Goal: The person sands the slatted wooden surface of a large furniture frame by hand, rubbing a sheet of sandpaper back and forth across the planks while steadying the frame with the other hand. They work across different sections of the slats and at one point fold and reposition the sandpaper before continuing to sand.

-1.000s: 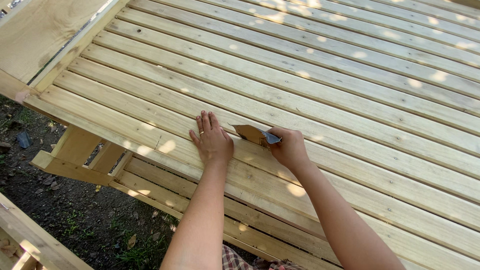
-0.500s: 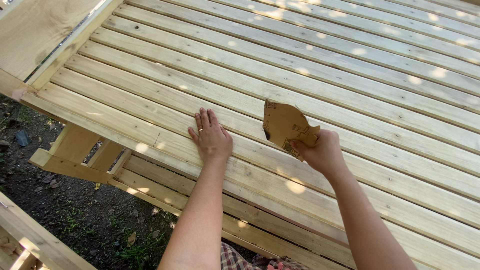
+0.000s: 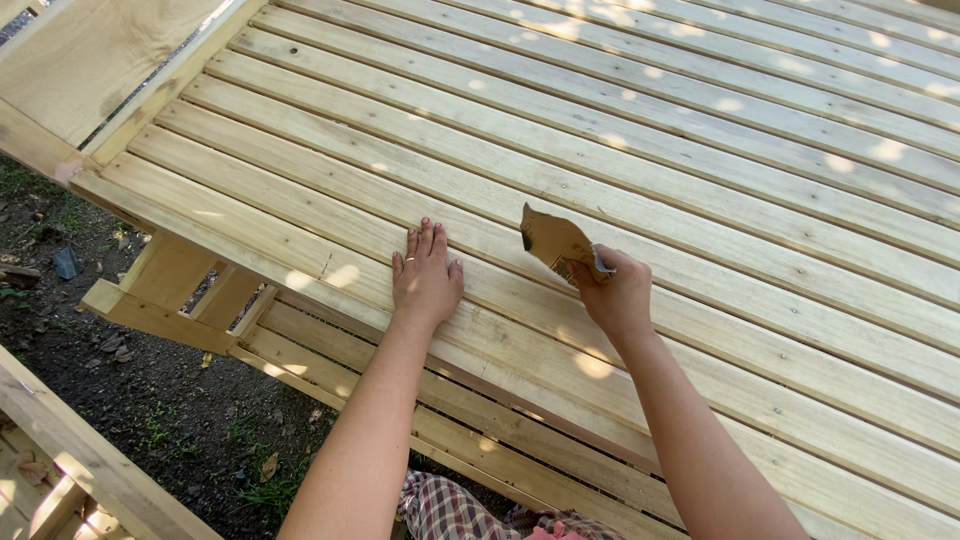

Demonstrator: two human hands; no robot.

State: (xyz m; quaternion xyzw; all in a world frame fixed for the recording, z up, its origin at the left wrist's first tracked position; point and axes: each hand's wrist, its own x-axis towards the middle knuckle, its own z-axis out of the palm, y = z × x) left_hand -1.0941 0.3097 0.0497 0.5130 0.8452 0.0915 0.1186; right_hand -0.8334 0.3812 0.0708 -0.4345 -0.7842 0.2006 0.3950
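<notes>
Slatted deck [image 3: 700, 150] of pale planks is spreading across the view, sun spots on it, dirt [image 3: 110, 400] lying below left. Left hand [image 3: 427, 275] is lying flat, fingers together, palm down on a plank. Right hand [image 3: 617, 295] is pinching a torn brown sandpaper [image 3: 555, 240] sheet, holding it tilted up just above the planks.

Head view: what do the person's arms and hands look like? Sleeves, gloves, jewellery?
Both forearms are bare, with no sleeves in view. The left hand and right hand wear no gloves. No watch or bracelet shows on either wrist. A ring may sit on a left-hand finger, but that is too small to tell.
</notes>
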